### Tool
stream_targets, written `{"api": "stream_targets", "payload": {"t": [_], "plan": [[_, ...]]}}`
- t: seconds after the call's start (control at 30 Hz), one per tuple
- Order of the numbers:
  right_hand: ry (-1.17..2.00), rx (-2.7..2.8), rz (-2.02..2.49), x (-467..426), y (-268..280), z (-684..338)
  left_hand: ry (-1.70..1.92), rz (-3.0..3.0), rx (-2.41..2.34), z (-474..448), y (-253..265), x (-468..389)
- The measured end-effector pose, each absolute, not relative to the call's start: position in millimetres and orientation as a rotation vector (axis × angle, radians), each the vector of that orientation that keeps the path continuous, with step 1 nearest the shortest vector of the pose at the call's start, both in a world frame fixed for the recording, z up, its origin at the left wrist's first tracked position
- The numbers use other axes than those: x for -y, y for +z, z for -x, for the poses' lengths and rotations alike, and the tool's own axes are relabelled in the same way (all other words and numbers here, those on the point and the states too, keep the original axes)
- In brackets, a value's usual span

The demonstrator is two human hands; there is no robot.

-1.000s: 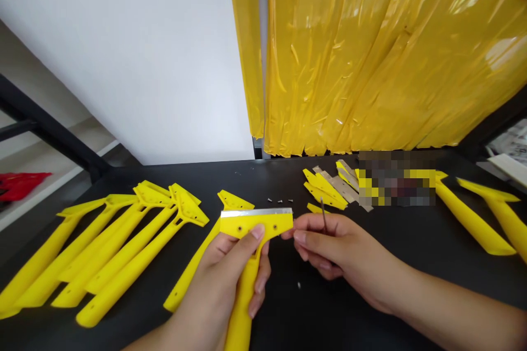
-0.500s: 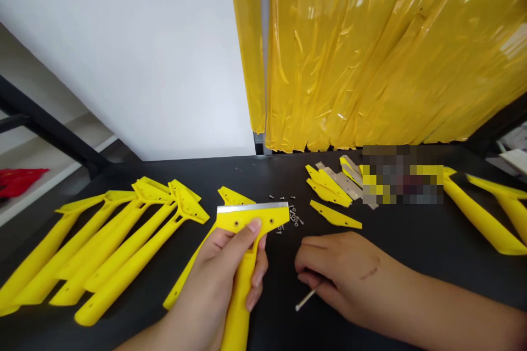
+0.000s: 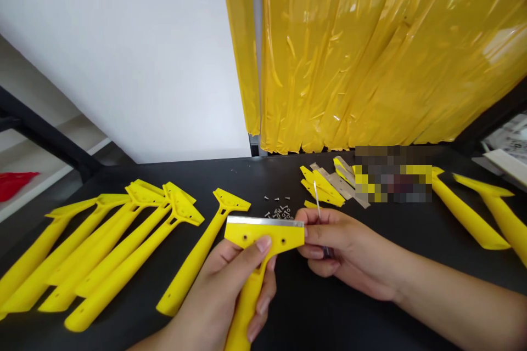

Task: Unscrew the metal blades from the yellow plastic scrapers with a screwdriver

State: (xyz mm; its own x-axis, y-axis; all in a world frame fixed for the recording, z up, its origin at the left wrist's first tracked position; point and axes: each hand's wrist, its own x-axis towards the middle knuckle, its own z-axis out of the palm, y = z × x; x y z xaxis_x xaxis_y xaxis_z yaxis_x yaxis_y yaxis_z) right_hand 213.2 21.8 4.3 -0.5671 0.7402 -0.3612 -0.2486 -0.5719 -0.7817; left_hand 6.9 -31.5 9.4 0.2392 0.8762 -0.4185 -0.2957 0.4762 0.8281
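My left hand (image 3: 236, 274) is wrapped round a yellow scraper (image 3: 284, 236), its thumb pressed on the head just below two dark screw holes. A shiny metal blade (image 3: 263, 221) runs along the scraper's top edge. Closed on a thin screwdriver (image 3: 317, 197), my right hand (image 3: 341, 241) is beside the right end of the scraper head. The screwdriver's metal shaft points upward, and its dark grip is mostly hidden in the fingers. Small screws and nuts (image 3: 282, 212) lie on the black table just beyond the blade.
Several yellow scraper handles (image 3: 135, 252) lie side by side at the left, with a single handle (image 3: 197, 247) nearer the middle. Yellow cover plates (image 3: 323, 192) and grey blades (image 3: 335, 181) are piled at the right. More yellow handles (image 3: 469, 214) lie beyond; a pixelated patch hides something.
My right hand has turned and moved up close to the scraper, and the screwdriver shaft now points up instead of down. The scraper has shifted slightly right and lower in view.
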Motion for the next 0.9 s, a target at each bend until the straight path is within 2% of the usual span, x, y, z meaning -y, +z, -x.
{"api": "stream_targets", "payload": {"t": [0.3,0.9], "plan": [[2.229,0.696,0.753,-18.3,3.6,-214.4,0.938,-0.711,-1.058,-4.1,11.7,24.6],[2.318,0.675,0.598,-15.6,-3.8,-215.1,0.922,-0.783,-1.109,-6.1,13.5,21.7]]}}
